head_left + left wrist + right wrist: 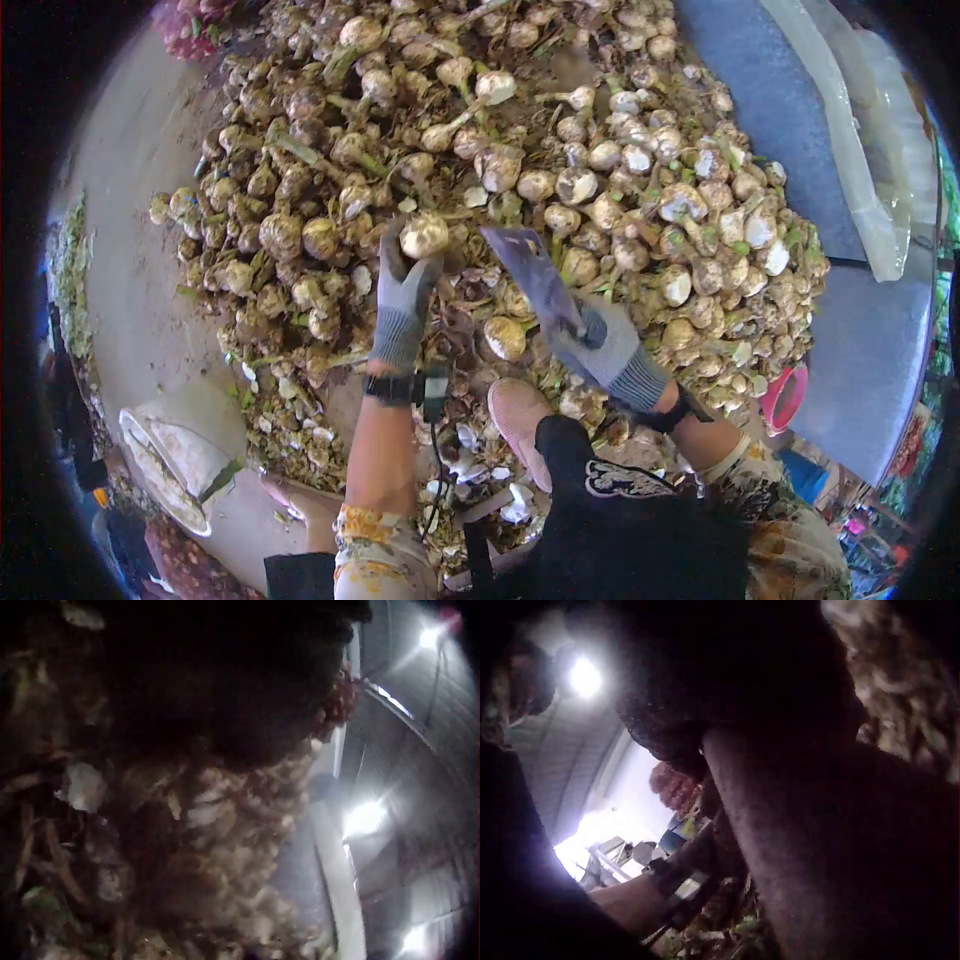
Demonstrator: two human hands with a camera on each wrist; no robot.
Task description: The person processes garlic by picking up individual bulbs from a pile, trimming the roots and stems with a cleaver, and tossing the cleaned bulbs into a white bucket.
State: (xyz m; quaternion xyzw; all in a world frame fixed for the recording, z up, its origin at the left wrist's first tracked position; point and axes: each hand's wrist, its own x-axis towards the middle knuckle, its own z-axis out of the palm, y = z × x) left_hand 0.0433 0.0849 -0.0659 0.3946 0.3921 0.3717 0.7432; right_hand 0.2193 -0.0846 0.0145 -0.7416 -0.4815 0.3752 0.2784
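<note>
In the head view my gloved left hand [403,300] holds a pale round onion-like bulb [424,234] at its fingertips, over the pile. To its right, my gloved right hand [598,345] grips a broad-bladed knife [530,268], whose blade points up and left toward the bulb, apart from it. The right wrist view has the wide blade [772,825] running down from the dark glove [727,667]. A dark shape fills much of the left wrist view and hides the held bulb there.
A large heap of bulbs [535,185] with stalks and soil spreads over the floor ahead. Trimmings [310,440] lie near my shoe [520,420]. A white container [165,470] lies at lower left; a pink ring-shaped object [784,398] sits beside the grey sheet [870,360] at right.
</note>
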